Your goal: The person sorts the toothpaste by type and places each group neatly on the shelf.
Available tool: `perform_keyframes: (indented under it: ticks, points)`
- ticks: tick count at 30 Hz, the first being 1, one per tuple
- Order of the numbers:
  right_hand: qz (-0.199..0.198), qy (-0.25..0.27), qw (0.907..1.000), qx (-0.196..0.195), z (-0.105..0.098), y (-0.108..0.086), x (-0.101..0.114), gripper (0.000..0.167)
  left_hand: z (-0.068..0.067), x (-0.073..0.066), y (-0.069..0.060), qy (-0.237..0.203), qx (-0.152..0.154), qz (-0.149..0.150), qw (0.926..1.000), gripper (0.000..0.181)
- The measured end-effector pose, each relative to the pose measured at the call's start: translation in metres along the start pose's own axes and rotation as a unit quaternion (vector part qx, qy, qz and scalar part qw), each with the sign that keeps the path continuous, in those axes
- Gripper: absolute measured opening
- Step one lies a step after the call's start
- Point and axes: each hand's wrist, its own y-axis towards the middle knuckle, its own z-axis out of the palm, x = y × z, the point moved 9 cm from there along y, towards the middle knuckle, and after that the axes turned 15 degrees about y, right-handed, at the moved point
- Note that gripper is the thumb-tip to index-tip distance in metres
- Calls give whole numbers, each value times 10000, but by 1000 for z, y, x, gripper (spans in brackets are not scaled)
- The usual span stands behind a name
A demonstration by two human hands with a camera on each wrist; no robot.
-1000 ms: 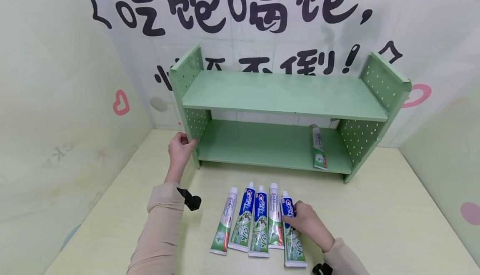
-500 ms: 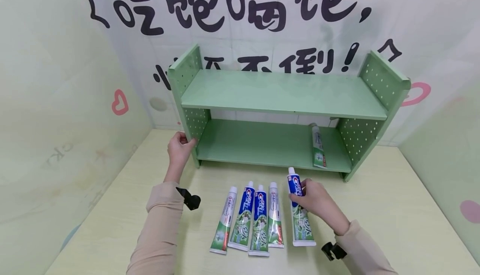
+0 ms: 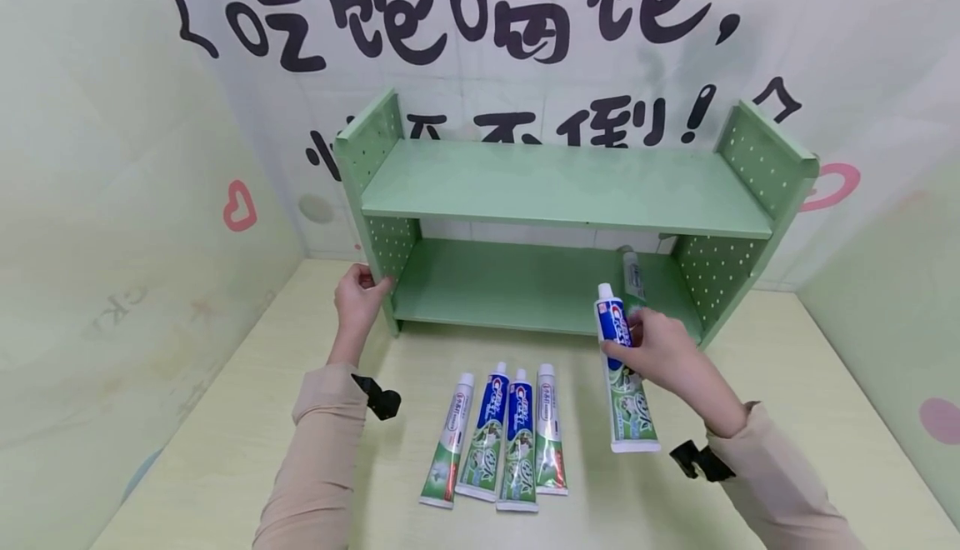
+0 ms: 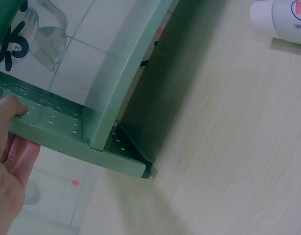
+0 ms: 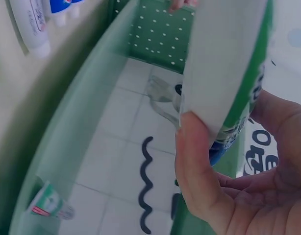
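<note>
A blue and green toothpaste tube (image 3: 624, 379) with a white cap is pinched between thumb and fingers of my right hand (image 3: 667, 354). It hangs above the table, cap toward the lower shelf's front edge. In the right wrist view the tube's pale back (image 5: 224, 63) faces the camera. My left hand (image 3: 360, 304) grips the left side panel of the green shelf (image 3: 525, 329); in the left wrist view the thumb of that hand (image 4: 8, 166) lies over the panel's edge. Another toothpaste tube (image 3: 632, 273) lies on the lower shelf at the right, partly hidden by my right hand.
On the table, in front of the shelf, several toothpaste tubes lie side by side, among them a white and green tube (image 3: 450, 442) at the left and a blue and green tube (image 3: 519, 446). The upper shelf board (image 3: 570, 187) spans above the lower one.
My right hand has lifted the blue and green toothpaste tube off the right end of the row and carried it forward and right toward the shelf. The left hand stays on the side panel.
</note>
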Motion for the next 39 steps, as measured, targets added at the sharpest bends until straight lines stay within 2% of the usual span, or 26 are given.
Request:
perform_keyframes:
  ticks: [19,32,39]
  points:
    - [-335,-435,9981,-284,-53,5,48,58,-2,-3,0,1,-34,90,10000,30]
    - [-214,-480,9985,-169,-86,23,69,62,-1,-2,-1,-63,74,12,10000,31]
    - [-254,-485,9983,-208,-104,41,78,62,-2,-2,-2,-12,44,47,10000,30]
